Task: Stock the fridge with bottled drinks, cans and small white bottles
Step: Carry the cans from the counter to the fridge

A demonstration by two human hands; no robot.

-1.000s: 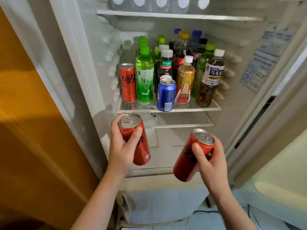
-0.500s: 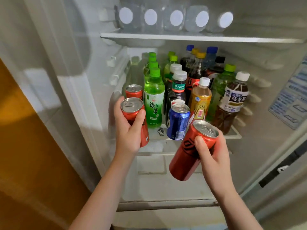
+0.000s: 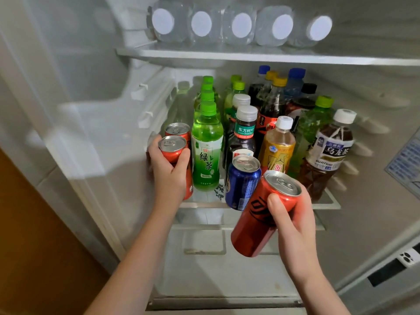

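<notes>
Left of the blue can (image 3: 242,183), a narrow bare strip of shelf (image 3: 213,194) reaches the green bottle (image 3: 206,151). Behind the blue can, bottles (image 3: 272,105) stand packed; below it the lower compartment (image 3: 204,271) is open.

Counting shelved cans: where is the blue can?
In the head view, the blue metal can stands centrally at the front of the glass shelf, between the green plastic tea bottle and the red can held by the right hand.

It looked like a home kitchen, though that was not sure. A small white fridge (image 3: 363,223) stood open beside an orange wooden panel (image 3: 34,246) — its shelves (image 3: 250,56) full of bottled drinks (image 3: 206,155) and cans (image 3: 242,185).
</notes>
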